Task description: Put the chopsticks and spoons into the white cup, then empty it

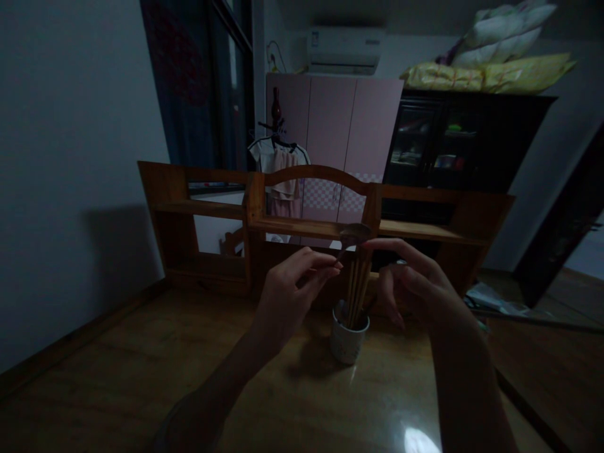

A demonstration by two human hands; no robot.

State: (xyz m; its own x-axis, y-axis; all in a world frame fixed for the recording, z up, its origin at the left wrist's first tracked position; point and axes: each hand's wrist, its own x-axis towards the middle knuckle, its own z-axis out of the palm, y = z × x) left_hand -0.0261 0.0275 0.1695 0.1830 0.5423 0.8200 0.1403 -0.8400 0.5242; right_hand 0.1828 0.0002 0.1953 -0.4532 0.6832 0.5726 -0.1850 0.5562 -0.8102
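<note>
My left hand (290, 296) is closed in a pinch on the handle of a wooden spoon (353, 236), whose bowl is raised above a small white cup (348, 340). The cup stands on the wooden desk (189, 377) and holds several wooden chopsticks (357, 286) standing upright. My right hand (415, 280) hovers just right of the chopsticks. Its index finger reaches to the tops of the chopsticks near the spoon bowl, and its other fingers curl downward. Whether it grips anything is hard to make out in the dim light.
A wooden shelf unit (302, 220) runs along the back of the desk. Behind it stand a pink wardrobe (340, 119), hanging clothes (280, 167) and a dark cabinet (467, 138) with bedding on top. A wall is at the left.
</note>
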